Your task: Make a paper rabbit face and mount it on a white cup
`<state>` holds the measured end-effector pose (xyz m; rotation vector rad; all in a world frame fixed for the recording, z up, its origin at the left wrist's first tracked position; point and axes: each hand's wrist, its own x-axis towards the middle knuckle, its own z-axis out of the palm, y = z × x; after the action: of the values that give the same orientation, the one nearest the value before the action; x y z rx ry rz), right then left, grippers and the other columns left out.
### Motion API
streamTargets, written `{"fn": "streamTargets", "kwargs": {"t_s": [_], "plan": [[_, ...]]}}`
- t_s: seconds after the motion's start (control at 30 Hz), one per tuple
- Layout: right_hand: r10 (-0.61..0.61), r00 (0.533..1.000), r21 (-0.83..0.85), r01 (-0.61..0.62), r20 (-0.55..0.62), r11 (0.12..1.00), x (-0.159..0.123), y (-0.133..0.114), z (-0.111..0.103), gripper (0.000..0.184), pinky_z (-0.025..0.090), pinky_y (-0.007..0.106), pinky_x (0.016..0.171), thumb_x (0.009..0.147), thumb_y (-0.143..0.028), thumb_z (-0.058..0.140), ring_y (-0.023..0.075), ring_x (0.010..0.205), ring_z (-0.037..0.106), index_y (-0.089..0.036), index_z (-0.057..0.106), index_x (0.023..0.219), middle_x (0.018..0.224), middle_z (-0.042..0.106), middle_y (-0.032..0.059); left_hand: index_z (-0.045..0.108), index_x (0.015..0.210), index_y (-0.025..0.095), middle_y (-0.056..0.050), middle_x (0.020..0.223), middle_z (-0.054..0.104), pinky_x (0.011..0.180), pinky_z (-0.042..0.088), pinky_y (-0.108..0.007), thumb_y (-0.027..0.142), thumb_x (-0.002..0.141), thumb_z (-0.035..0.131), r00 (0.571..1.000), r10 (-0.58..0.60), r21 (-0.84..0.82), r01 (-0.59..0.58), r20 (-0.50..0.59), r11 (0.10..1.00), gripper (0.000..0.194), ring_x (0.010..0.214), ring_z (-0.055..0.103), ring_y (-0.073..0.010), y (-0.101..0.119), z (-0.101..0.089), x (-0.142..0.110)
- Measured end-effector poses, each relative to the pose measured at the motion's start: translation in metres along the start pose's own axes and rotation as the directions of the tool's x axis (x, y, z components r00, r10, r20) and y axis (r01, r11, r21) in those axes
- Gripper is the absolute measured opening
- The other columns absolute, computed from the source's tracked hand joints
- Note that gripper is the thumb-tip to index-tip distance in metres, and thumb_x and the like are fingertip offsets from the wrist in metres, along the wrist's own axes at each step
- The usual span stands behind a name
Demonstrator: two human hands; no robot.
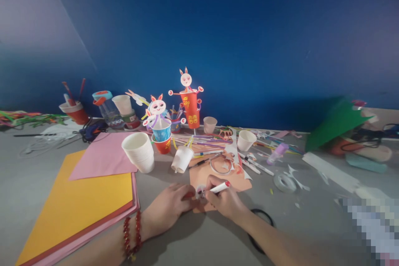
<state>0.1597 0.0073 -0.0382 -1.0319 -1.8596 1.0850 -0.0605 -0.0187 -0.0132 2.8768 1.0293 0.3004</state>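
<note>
In my right hand [229,204] is a white marker [220,187] with a red end, gripped like a pen. Its tip is down at a small white paper face [200,191] with dark eye marks, partly covered by my fingers. My left hand [170,208], a red bead bracelet at its wrist, has its fingers bent and pressed together at the left edge of that face. Something red shows by those fingertips. Both hands work over a sheet of orange paper [204,206]. Just behind lies a white paper cup [183,158] on its side, with a stick through it.
Stacked white cups [139,151] and coloured paper sheets [90,193] are at left. Two rabbit-faced cup figures, one on blue [162,132] and one on red cups [190,112], stand behind. Pens, scraps, a tape roll [284,183] and a purple glue stick [277,153] lie right.
</note>
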Motion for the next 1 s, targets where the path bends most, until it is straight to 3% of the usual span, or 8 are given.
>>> {"fn": "streamTargets", "kwargs": {"t_s": [0.57, 0.7, 0.83, 1.0], "plan": [[-0.006, 1.000, 0.033, 0.006, -0.008, 0.999, 0.001, 0.001, 0.000, 0.016, 0.027, 0.022, 0.048, 0.081, -0.019, 0.051, 0.0103, 0.049, 0.039, -0.023, 0.045, 0.067, 0.054, 0.043, -0.0078, 0.067, 0.116, 0.029, -0.004, 0.111, 0.065, 0.079, 0.048, -0.032, 0.018, 0.097, 0.051, 1.000, -0.006, -0.009, 0.006, -0.015, 1.000, 0.027, 0.089, 0.061, -0.0213, -0.001, 0.001, 0.000], [-0.015, 0.993, 0.126, 0.031, -0.121, 0.991, 0.003, 0.002, -0.001, 0.020, 0.030, 0.023, 0.048, 0.082, -0.023, 0.051, 0.0111, 0.049, 0.041, -0.023, 0.042, 0.065, 0.053, 0.044, -0.0072, 0.063, 0.123, 0.030, -0.004, 0.115, 0.064, 0.080, 0.047, -0.032, 0.016, 0.097, 0.051, 1.000, -0.008, 0.000, 0.008, -0.010, 1.000, 0.032, 0.092, 0.061, -0.0214, -0.001, 0.001, 0.000], [0.056, 0.975, 0.246, -0.001, -0.214, 0.969, 0.004, -0.002, -0.004, 0.015, 0.032, 0.022, 0.046, 0.080, -0.023, 0.051, 0.0109, 0.047, 0.043, -0.023, 0.044, 0.066, 0.052, 0.047, -0.0068, 0.066, 0.116, 0.029, -0.004, 0.114, 0.064, 0.078, 0.047, -0.031, 0.014, 0.095, 0.052, 0.999, -0.040, -0.010, 0.040, -0.004, 0.999, 0.029, 0.089, 0.060, -0.0205, 0.000, 0.000, 0.000], [0.091, 0.940, 0.265, 0.000, -0.329, 0.964, 0.004, -0.008, -0.009, 0.016, 0.037, 0.023, 0.049, 0.081, -0.030, 0.055, 0.0111, 0.049, 0.047, -0.023, 0.049, 0.068, 0.055, 0.050, -0.0055, 0.066, 0.112, 0.027, -0.004, 0.113, 0.065, 0.078, 0.046, -0.031, 0.012, 0.093, 0.051, 0.999, -0.045, -0.028, 0.044, -0.012, 0.999, 0.029, 0.086, 0.060, -0.0206, 0.000, -0.002, 0.000]]}}
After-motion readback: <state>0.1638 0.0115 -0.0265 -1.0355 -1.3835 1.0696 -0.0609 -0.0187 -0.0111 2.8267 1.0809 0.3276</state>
